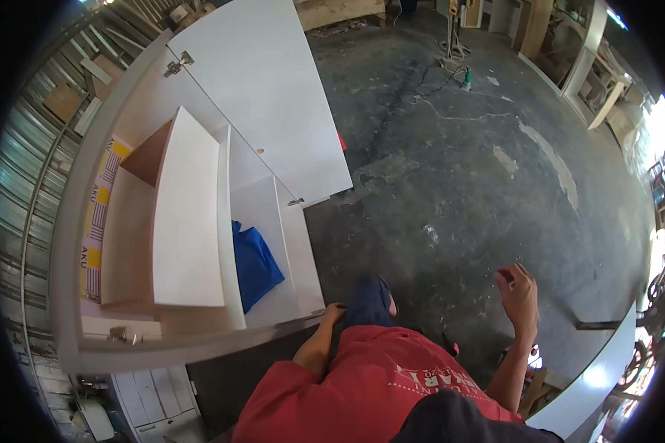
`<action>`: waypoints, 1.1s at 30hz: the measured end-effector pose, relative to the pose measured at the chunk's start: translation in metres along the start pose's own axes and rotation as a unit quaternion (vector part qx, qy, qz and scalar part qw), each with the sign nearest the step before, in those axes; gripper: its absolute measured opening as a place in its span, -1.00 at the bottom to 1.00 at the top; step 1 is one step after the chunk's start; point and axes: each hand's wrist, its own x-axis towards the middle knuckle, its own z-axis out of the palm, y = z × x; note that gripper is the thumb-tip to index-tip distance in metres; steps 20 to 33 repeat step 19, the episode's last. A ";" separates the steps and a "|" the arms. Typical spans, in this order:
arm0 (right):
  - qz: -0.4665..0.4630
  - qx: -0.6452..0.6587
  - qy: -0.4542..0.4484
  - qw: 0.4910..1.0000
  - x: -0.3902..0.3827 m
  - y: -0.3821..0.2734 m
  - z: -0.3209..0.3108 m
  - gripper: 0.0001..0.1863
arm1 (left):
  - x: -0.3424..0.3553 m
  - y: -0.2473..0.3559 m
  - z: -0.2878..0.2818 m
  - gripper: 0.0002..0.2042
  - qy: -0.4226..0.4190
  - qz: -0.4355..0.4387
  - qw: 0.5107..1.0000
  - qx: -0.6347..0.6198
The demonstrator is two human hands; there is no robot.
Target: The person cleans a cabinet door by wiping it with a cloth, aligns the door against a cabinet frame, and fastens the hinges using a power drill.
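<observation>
A white cabinet [312, 273] fills the left side, its door [255, 81] swung out on metal hinges. Its near corner meets my left hand [334, 313], whose fingers are closed against the edge beside my leg and partly hidden. Inside the cabinet are a white inner box panel [188, 221] and a crumpled blue cloth or bag [255, 269]. Out to the right, my right hand [518, 292] is raised over the floor, away from the cabinet. Its fingers are curled in with the thumb close to them; anything between them is too small to make out.
Grey concrete floor [421, 199] stretches ahead, with a cable [465, 118] and a green plug [467, 80] farther off. A curved white panel [595, 376] stands at the lower right. Wood pieces [64, 103] lean by the metal wall at left.
</observation>
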 end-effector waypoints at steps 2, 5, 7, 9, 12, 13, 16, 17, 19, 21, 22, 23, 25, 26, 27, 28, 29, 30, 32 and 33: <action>-0.045 0.014 -0.024 0.999 0.052 -0.013 0.022 -0.87 | 0.029 -0.004 0.002 -0.63 -0.026 -0.052 0.996 -0.066; -0.075 0.048 -0.072 0.993 0.123 -0.030 0.062 -0.85 | 0.084 0.008 0.007 -0.61 -0.045 -0.094 0.987 -0.119; -0.080 0.086 -0.100 0.988 0.174 -0.037 0.095 -0.85 | 0.123 0.010 0.008 -0.60 -0.032 -0.092 0.989 -0.112; -0.073 0.082 -0.124 0.986 0.228 -0.056 0.121 -0.85 | 0.168 0.004 0.001 -0.60 0.118 0.069 0.982 -0.132; -0.114 0.117 -0.146 0.976 0.307 -0.106 0.154 -0.86 | 0.235 0.025 -0.062 -0.61 0.017 0.110 0.994 0.025; -0.120 0.124 -0.155 0.973 0.333 -0.126 0.161 -0.86 | 0.252 0.032 -0.086 -0.63 -0.011 0.167 0.976 0.143; -0.161 0.130 -0.133 0.969 0.397 -0.163 0.178 -0.85 | 0.283 0.151 -0.158 -0.67 0.035 0.029 0.992 -0.121; -0.157 0.157 -0.144 0.964 0.419 -0.181 0.185 -0.85 | 0.292 0.176 -0.181 -0.67 0.080 0.003 0.983 -0.166; -0.197 0.188 -0.160 0.949 0.465 -0.202 0.204 -0.82 | 0.320 0.205 -0.223 -0.60 0.147 0.046 0.976 -0.152; -0.197 0.188 -0.160 0.949 0.465 -0.202 0.204 -0.82 | 0.320 0.205 -0.223 -0.60 0.147 0.046 0.976 -0.152; -0.197 0.188 -0.160 0.949 0.465 -0.202 0.204 -0.82 | 0.320 0.205 -0.223 -0.60 0.147 0.046 0.976 -0.152; -0.197 0.188 -0.160 0.949 0.465 -0.202 0.204 -0.82 | 0.320 0.205 -0.223 -0.60 0.147 0.046 0.976 -0.152; -0.197 0.188 -0.160 0.949 0.465 -0.202 0.204 -0.82 | 0.320 0.205 -0.223 -0.60 0.147 0.046 0.976 -0.152; -0.197 0.188 -0.160 0.949 0.465 -0.202 0.204 -0.82 | 0.320 0.205 -0.223 -0.60 0.147 0.046 0.976 -0.152; -0.197 0.188 -0.160 0.949 0.465 -0.202 0.204 -0.82 | 0.320 0.205 -0.223 -0.60 0.147 0.046 0.976 -0.152; -0.197 0.188 -0.160 0.949 0.465 -0.202 0.204 -0.82 | 0.320 0.205 -0.223 -0.60 0.147 0.046 0.976 -0.152; -0.197 0.188 -0.160 0.949 0.465 -0.202 0.204 -0.82 | 0.320 0.205 -0.223 -0.60 0.147 0.046 0.976 -0.152; -0.197 0.188 -0.160 0.949 0.465 -0.202 0.204 -0.82 | 0.320 0.205 -0.223 -0.60 0.147 0.046 0.976 -0.152; -0.197 0.188 -0.160 0.949 0.465 -0.202 0.204 -0.82 | 0.320 0.205 -0.223 -0.60 0.147 0.046 0.976 -0.152; -0.197 0.188 -0.160 0.949 0.465 -0.202 0.204 -0.82 | 0.320 0.205 -0.223 -0.60 0.147 0.046 0.976 -0.152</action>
